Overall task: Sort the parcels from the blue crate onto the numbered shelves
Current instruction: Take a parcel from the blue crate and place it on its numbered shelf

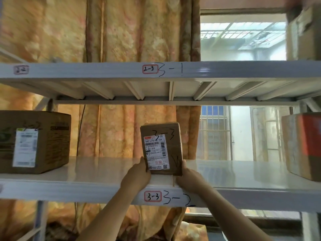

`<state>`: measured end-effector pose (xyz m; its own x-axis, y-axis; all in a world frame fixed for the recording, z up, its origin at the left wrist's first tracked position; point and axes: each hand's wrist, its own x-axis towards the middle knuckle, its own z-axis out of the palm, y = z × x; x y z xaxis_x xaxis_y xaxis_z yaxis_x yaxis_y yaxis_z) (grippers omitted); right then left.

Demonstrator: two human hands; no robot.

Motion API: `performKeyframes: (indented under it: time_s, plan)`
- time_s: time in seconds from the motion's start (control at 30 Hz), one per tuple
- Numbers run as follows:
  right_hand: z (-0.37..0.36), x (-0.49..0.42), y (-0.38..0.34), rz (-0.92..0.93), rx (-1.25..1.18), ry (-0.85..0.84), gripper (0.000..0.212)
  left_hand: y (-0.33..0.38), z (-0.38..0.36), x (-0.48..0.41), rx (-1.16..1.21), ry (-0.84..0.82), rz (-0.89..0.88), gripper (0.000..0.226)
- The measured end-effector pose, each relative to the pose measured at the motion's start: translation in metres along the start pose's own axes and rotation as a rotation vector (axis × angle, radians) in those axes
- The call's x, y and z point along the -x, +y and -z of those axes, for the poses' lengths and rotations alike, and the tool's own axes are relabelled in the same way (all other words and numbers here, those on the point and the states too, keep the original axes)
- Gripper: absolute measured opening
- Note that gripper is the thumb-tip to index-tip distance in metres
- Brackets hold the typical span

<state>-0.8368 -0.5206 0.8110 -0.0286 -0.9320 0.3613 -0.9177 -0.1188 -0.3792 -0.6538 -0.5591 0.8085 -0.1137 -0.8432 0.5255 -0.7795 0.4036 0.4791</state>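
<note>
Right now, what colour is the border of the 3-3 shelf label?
Red; the 3-3 shelf label shows in the head view.

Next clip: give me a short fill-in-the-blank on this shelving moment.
The small parcel, gripped by the left hand and right hand, is handwritten ____.
The lower sticker, just beneath the parcel, reads ____.
The upper sticker, straight above the parcel, reads ____.
Missing: 3-3; 3-3; 2-3.

A small brown cardboard parcel, white-labelled and marked "3-3" in black pen, is standing upright at lower centre of the frame, at the front of a white metal shelf tagged "3-3". A left hand and right hand are gripping its bottom corners.
</note>
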Motion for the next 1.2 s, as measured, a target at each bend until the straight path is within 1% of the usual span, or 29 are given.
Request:
performKeyframes:
  time_s: [0.07, 0.13, 0.17, 0.2, 0.23, 0.27, 0.3, 0.33, 0.4, 0.43, 0.47, 0.5, 0.57, 0.6, 0.67, 0.73, 0.8, 0.87, 0.93, 1.0, 1.07, 1.13, 1.2]
  plan:
    - [0.001, 0.007, -0.002, -0.001, 0.103, -0.028, 0.056, -0.001, -0.002, 0.008, -0.044, 0.059, 0.021, 0.048]
    - [0.001, 0.021, -0.003, 0.052, 0.293, -0.004, 0.040, 0.000, -0.002, 0.020, -0.136, 0.113, 0.054, 0.053]
    - [0.000, 0.029, -0.003, 0.094, 0.417, 0.014, 0.036, 0.001, -0.002, 0.027, -0.229, 0.127, 0.056, 0.052]
    - [-0.002, 0.036, -0.004, 0.129, 0.514, 0.025, 0.034, 0.002, -0.002, 0.035, -0.383, 0.132, 0.021, 0.050]
    - [-0.005, 0.043, -0.004, 0.149, 0.565, 0.033, 0.036, 0.002, -0.005, 0.043, -0.548, 0.129, -0.028, 0.045]
    - [-0.006, 0.052, -0.004, 0.157, 0.573, 0.046, 0.040, 0.002, -0.007, 0.053, -0.642, 0.131, -0.058, 0.040]
    - [-0.007, 0.060, -0.005, 0.158, 0.550, 0.061, 0.043, 0.001, -0.009, 0.062, -0.650, 0.135, -0.070, 0.038]
    - [-0.009, 0.071, -0.005, 0.143, 0.510, 0.067, 0.048, -0.003, -0.012, 0.073, -0.598, 0.148, -0.059, 0.039]
    - [-0.015, 0.094, -0.004, 0.101, 0.449, 0.055, 0.067, -0.011, -0.015, 0.097, -0.419, 0.144, -0.045, 0.051]
    - [-0.020, 0.108, -0.002, 0.109, 0.437, 0.051, 0.074, -0.016, -0.018, 0.113, -0.361, 0.116, -0.046, 0.058]
    - [-0.024, 0.121, 0.001, 0.139, 0.411, 0.066, 0.076, -0.021, -0.019, 0.129, -0.318, 0.065, -0.055, 0.062]
    - [-0.029, 0.133, 0.002, 0.185, 0.375, 0.089, 0.075, -0.028, -0.018, 0.148, -0.284, -0.016, -0.049, 0.062]
    - [-0.043, 0.156, 0.002, 0.296, 0.307, 0.127, 0.065, -0.050, -0.018, 0.191, -0.297, -0.202, -0.035, 0.057]
    - [-0.054, 0.169, -0.001, 0.345, 0.285, 0.097, 0.063, -0.065, -0.014, 0.219, -0.312, -0.283, -0.003, 0.056]
    - [-0.077, 0.193, -0.015, 0.406, 0.256, -0.010, 0.062, -0.098, 0.005, 0.274, -0.300, -0.403, 0.154, 0.055]
    - [-0.102, 0.217, -0.035, 0.451, 0.219, -0.115, 0.062, -0.128, 0.030, 0.326, -0.297, -0.478, 0.311, 0.053]
    - [-0.130, 0.242, -0.066, 0.512, 0.186, -0.249, 0.063, -0.152, 0.064, 0.375, -0.311, -0.505, 0.442, 0.048]
    - [-0.157, 0.264, -0.106, 0.569, 0.174, -0.389, 0.063, -0.175, 0.104, 0.418, -0.342, -0.442, 0.547, 0.043]
    - [-0.175, 0.277, -0.153, 0.649, 0.168, -0.471, 0.064, -0.200, 0.145, 0.448, -0.396, -0.360, 0.642, 0.045]
    - [-0.187, 0.285, -0.215, 0.750, 0.179, -0.500, 0.067, -0.226, 0.194, 0.468, -0.479, -0.312, 0.718, 0.048]
    - [-0.191, 0.289, -0.280, 0.834, 0.164, -0.493, 0.064, -0.247, 0.240, 0.480, -0.530, -0.276, 0.773, 0.051]
    - [-0.197, 0.293, -0.354, 0.898, 0.099, -0.482, 0.056, -0.265, 0.291, 0.488, -0.597, -0.202, 0.789, 0.051]
    - [-0.207, 0.303, -0.423, 0.954, 0.051, -0.460, 0.053, -0.283, 0.337, 0.498, -0.691, -0.113, 0.781, 0.048]
